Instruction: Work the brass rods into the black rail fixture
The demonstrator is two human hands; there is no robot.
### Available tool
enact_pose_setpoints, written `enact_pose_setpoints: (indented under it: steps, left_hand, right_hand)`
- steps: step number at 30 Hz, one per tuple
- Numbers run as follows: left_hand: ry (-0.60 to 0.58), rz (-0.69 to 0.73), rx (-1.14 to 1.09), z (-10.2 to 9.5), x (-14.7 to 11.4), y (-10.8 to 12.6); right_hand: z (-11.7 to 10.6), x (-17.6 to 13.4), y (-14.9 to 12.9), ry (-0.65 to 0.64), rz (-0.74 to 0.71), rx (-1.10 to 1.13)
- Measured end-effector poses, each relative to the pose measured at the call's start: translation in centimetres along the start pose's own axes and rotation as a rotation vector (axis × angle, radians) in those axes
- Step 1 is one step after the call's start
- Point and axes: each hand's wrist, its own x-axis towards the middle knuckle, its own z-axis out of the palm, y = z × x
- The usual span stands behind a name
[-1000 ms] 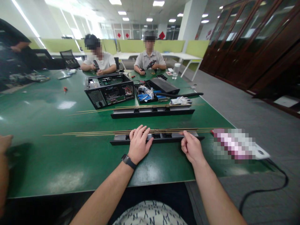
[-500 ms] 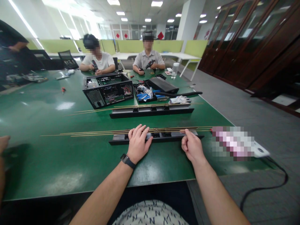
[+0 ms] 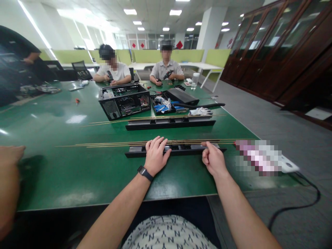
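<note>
My left hand (image 3: 157, 155), with a dark watch on the wrist, lies with fingers spread over several thin brass-coloured rods (image 3: 109, 144). Beneath the rods is a long black-and-grey rail-like bar (image 3: 181, 151), partly covered by that hand. Towards the bar's right end, my right hand (image 3: 214, 157) has its index finger stretched along the rods and its thumb bent. The other fingers are curled, and whatever may be inside them is hidden. Farther back, a second similar bar (image 3: 171, 124) has more thin rods (image 3: 111, 121) along it.
Behind the bars stand an opened black computer case (image 3: 126, 103), a tray of blue-and-white gloves (image 3: 163, 105) and a white glove (image 3: 201, 111). A power strip (image 3: 289, 164) lies at right, its cable over the edge. Another person's arm (image 3: 10, 180) enters from the left; two people sit opposite.
The view has shifted slightly. At the left, another person's hand and forearm reach farther into view. Both my hands keep nearly the same places at the rods.
</note>
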Motion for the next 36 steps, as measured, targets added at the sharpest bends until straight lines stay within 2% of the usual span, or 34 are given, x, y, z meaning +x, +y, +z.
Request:
enact_pose_setpoints:
  steps: [24, 36]
  left_hand:
    - [-0.004, 0.018, -0.001, -0.1, -0.08, -0.16]
    - [-0.007, 0.011, -0.012, -0.23, 0.01, -0.03]
  right_hand:
    - [0.0, -0.24, -0.2, -0.025, -0.009, 0.006]
    - [-0.05, -0.25, -0.2, 0.004, -0.004, 0.004]
